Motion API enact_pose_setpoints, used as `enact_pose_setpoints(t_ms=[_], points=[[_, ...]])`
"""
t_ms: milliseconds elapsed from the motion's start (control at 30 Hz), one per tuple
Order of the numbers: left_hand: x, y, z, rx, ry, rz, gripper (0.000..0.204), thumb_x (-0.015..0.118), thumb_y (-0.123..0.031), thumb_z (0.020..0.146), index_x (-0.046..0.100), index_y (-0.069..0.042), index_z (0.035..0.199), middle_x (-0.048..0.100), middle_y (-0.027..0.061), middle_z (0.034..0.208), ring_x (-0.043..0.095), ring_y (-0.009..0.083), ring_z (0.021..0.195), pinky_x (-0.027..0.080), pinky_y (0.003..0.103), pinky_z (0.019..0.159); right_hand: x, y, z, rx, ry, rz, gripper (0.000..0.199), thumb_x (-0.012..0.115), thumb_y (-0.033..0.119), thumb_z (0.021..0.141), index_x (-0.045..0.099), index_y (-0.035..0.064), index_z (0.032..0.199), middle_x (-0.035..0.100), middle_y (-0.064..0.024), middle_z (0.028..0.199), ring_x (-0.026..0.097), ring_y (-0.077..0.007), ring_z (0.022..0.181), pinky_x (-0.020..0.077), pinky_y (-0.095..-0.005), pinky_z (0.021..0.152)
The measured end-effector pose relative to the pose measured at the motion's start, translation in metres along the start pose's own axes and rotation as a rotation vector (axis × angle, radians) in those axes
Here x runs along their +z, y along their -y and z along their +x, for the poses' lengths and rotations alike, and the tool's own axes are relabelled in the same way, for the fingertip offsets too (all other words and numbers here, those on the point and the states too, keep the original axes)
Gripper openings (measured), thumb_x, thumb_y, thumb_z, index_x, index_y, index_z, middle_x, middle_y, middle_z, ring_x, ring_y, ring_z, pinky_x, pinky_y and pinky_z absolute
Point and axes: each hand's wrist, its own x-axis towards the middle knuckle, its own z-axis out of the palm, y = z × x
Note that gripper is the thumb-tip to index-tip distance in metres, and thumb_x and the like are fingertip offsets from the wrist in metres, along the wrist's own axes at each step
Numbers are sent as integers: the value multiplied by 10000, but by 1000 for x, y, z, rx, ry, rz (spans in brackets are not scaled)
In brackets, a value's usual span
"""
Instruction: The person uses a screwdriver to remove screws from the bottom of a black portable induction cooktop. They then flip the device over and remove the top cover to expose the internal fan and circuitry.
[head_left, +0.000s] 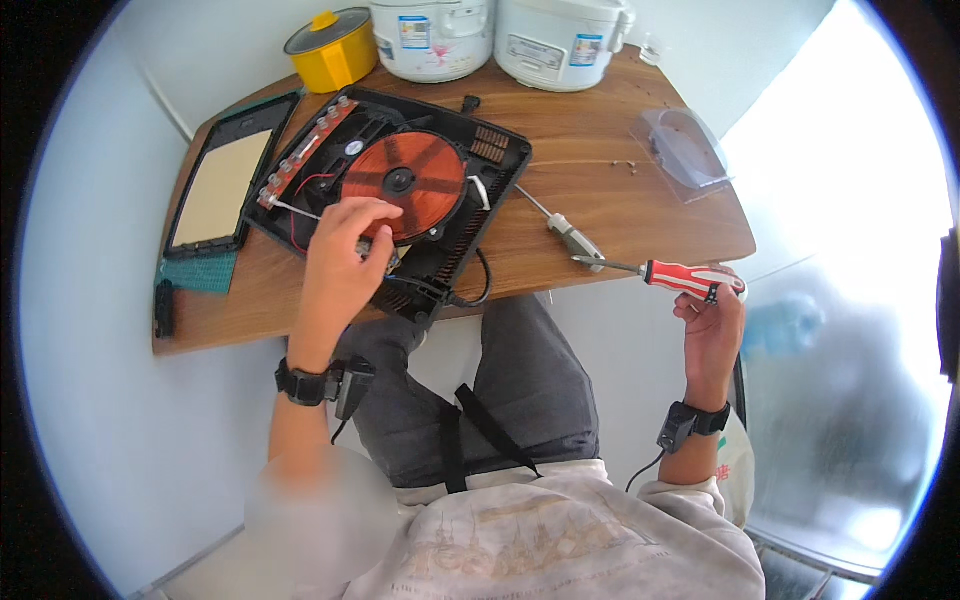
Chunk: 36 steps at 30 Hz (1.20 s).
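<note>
An opened induction cooker (455,245) lies tilted on the table, its round copper coil (400,185) showing. Over the coil's near-left edge my left hand (350,240) is bent down, thumb and forefinger apart with nothing visible between them; its other fingertips are partly hidden. Out to the right, my right hand (708,310) grips a red-and-white screwdriver (690,275) by the handle. Its shaft points left, and the tip overlaps a second screwdriver (572,235) with a grey handle lying on the table, shaft toward the cooker.
Left of the cooker lies its detached top panel (225,185), partly over a green mat (200,272). A yellow pot (335,60) and two white rice cookers (435,45) stand at the back. A clear plastic tray (685,150) and several small screws (625,165) are to the right.
</note>
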Motion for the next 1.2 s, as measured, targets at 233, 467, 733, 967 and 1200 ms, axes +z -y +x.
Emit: enact_pose_setpoints(t_ms=[233,467,733,967,1200], points=[[27,3,-17,-14,-80,55,235,675,-84,867,740,-116,1091,647,67,1108,613,298,1095,497,422,974,93,15,25,-196,196,-223,387,547,212,1046,512,-36,1340,704,-162,1066,744,-243,869,632,-334,759],[25,3,-19,33,2,173,392,681,-98,856,766,-252,1207,573,57,1193,569,281,1162,471,431,1011,167,1,46,-332,418,-436,339,605,116,1026,469,-7,1311,699,-139,1050,736,-193,892,626,-320,770],[26,3,-21,33,-14,180,385,680,-114,850,768,-259,1196,572,50,1190,567,271,1162,464,431,1004,207,-6,52,-339,469,-628,307,675,113,993,496,-11,1210,729,-122,942,742,-150,823,602,-294,738],[26,5,-22,55,-25,175,368,691,-120,849,770,-256,1182,575,56,1191,570,269,1150,463,430,998,209,-10,57,-335,469,-586,308,672,108,978,499,-2,1207,727,-115,939,741,-145,806,591,-288,724],[25,6,-22,57,-25,149,352,687,-117,854,781,-253,1166,593,53,1184,579,270,1148,461,430,1008,220,-5,71,-404,590,-733,318,687,166,962,550,29,1215,718,-105,936,699,-137,809,579,-295,716]])
